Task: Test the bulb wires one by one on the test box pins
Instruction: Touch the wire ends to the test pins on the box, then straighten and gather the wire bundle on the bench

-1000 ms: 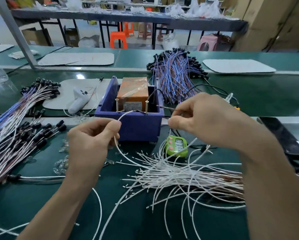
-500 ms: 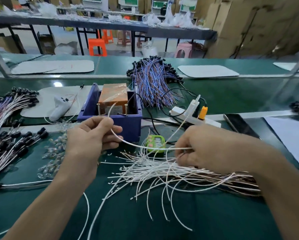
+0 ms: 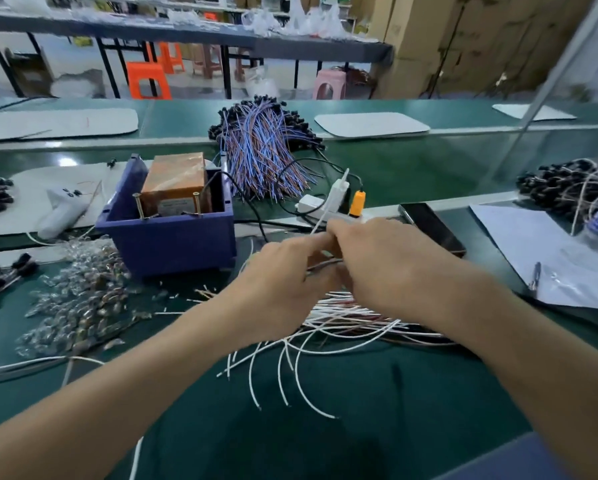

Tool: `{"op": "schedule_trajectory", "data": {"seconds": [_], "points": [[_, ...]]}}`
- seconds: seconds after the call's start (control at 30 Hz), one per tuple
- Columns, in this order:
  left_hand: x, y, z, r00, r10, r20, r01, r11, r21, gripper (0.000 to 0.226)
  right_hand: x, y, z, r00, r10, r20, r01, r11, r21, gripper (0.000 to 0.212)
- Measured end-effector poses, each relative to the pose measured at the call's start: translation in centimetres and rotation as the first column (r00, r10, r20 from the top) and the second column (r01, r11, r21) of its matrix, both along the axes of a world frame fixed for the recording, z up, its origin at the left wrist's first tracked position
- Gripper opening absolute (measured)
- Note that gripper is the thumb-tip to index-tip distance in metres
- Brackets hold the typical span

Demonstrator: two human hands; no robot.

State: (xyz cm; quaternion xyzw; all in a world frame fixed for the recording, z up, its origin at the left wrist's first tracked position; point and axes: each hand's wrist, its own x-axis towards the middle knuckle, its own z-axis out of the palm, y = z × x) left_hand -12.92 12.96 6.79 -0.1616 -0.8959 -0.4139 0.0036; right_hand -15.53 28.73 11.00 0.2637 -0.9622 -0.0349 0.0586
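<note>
Where left hand (image 3: 283, 268) meets right hand (image 3: 384, 258), test box (image 3: 173, 239) stands near

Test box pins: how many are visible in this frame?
2. The left pin stands inside the front wall of the blue test box, the right pin beside it; others may hide behind the orange block.

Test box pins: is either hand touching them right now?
Apart. Head view shows the left hand and right hand together above the white wires, right of the test box, a clear gap from its pins.
</note>
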Motion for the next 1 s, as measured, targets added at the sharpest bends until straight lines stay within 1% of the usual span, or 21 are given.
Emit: {"op": "schedule_trajectory", "data": {"seconds": [0.07, 0.13, 0.17, 0.23, 0.27, 0.3, 0.37, 0.43, 0.5, 0.53, 0.57, 0.6, 0.63, 0.7, 0.73, 0.77, 0.83, 0.9, 0.93, 0.97, 1.0], "points": [[-0.5, 0.5, -0.3, 0.999, -0.040, 0.008, 0.039, 0.999, 0.034, 0.016, 0.3, 1.4, 0.0, 1.000, 0.016, -0.025, -0.017, 0.999, -0.049, 0.032], [-1.2, 0.8, -0.5, 0.999, -0.050, -0.005, 0.050, 0.996, 0.077, 0.017, 0.3, 2.9, 0.3, 0.999, 0.012, -0.036, -0.014, 0.998, -0.059, 0.034], [-1.5, 0.9, -0.6, 0.999, -0.044, -0.023, 0.046, 0.996, 0.072, 0.014, 0.2, 3.8, 0.5, 0.999, 0.003, -0.044, -0.005, 0.999, -0.047, 0.031], [-1.9, 1.0, -0.9, 0.997, -0.009, -0.082, 0.008, 1.000, -0.008, 0.011, -0.7, 5.9, 1.0, 0.997, -0.018, -0.074, 0.018, 1.000, 0.002, 0.017], [-1.9, 1.1, -1.2, 0.991, 0.009, -0.134, -0.021, 0.996, -0.091, 0.011, -1.3, 7.1, 1.2, 0.995, -0.034, -0.096, 0.036, 0.999, 0.017, 0.012], [-1.9, 1.4, -1.5, 0.983, 0.011, -0.184, -0.044, 0.983, -0.178, 0.016, -2.0, 8.3, 1.1, 0.992, -0.060, -0.111, 0.063, 0.998, 0.027, 0.013], [-1.9, 2.0, -2.4, 0.975, -0.026, -0.220, -0.053, 0.938, -0.342, 0.026, -3.4, 10.4, -0.1, 0.986, -0.129, -0.106, 0.135, 0.989, 0.060, 0.022], [-2.0, 2.7, -3.6, 0.984, -0.056, -0.168, -0.021, 0.903, -0.428, 0.031, -4.2, 11.7, -2.3, 0.982, -0.174, -0.075, 0.179, 0.982, 0.061, 0.031], [-2.4, 3.1, -4.4, 0.994, -0.063, -0.086, 0.020, 0.901, -0.433, 0.029, -4.3, 12.7, -4.8, 0.980, -0.191, -0.062, 0.193, 0.980, 0.043, 0.037], [-2.4, 3.2, -4.7, 0.997, -0.047, -0.054, 0.020, 0.907, -0.420, 0.023, -4.3, 13.2, -5.8, 0.981, -0.182, -0.064, 0.185, 0.981, 0.059, 0.040], [-2.4, 3.2, -5.0, 0.999, -0.032, -0.041, 0.012, 0.912, -0.411, 0.014, -4.2, 13.8, -6.8, 0.985, -0.165, -0.058, 0.169, 0.983, 0.074, 0.044], [-2.4, 3.1, -5.3, 0.998, -0.016, -0.054, -0.008, 0.910, -0.415, 0.017, -4.1, 14.3, -7.5, 0.988, -0.151, -0.030, 0.152, 0.987, 0.057, 0.051], [-2.4, 2.9, -5.7, 0.995, -0.014, -0.096, -0.027, 0.907, -0.420, 0.026, -3.9, 14.9, -8.0, 0.989, -0.144, 0.028, 0.144, 0.990, -0.004, 0.061], [-2.6, 2.8, -6.2, 0.979, -0.031, -0.200, -0.048, 0.924, -0.379, 0.041, -3.6, 15.7, -8.2, 0.979, -0.132, 0.155, 0.161, 0.968, -0.195, 0.076], [-2.8, 2.8, -6.3, 0.978, -0.052, -0.204, -0.026, 0.932, -0.361, 0.052, -3.5, 16.1, -8.1, 0.972, -0.131, 0.197, 0.183, 0.944, -0.274, 0.079], [-3.0, 2.8, -6.4, 0.981, -0.079, -0.179, 0.010, 0.935, -0.356, 0.067, -3.5, 16.5, -7.7, 0.964, -0.140, 0.226, 0.212, 0.919, -0.332, 0.080], [-3.6, 3.1, -6.9, 0.990, -0.133, -0.040, 0.104, 0.902, -0.418, 0.099, -3.7, 17.2, -6.9, 0.949, -0.186, 0.257, 0.281, 0.868, -0.409, 0.077], [-3.7, 3.5, -7.7, 0.983, -0.174, 0.060, 0.181, 0.845, -0.504, 0.119, -3.9, 17.4, -5.9, 0.940, -0.214, 0.266, 0.314, 0.846, -0.430, 0.074], [-3.6, 3.7, -8.2, 0.980, -0.185, 0.075, 0.196, 0.825, -0.530, 0.125, -4.0, 17.4, -5.5, 0.935, -0.196, 0.294, 0.307, 0.864, -0.399, 0.073], [-3.5, 3.8, -8.6, 0.981, -0.184, 0.069, 0.192, 0.819, -0.540, 0.128, -4.0, 17.1, -5.4, 0.923, -0.160, 0.349, 0.282, 0.900, -0.333, 0.075], [-3.5, 3.9, -8.9, 0.984, -0.171, 0.052, 0.172, 0.824, -0.540, 0.129, -3.9, 16.7, -5.5, 0.900, -0.122, 0.418, 0.244, 0.936, -0.253, 0.084]]}}
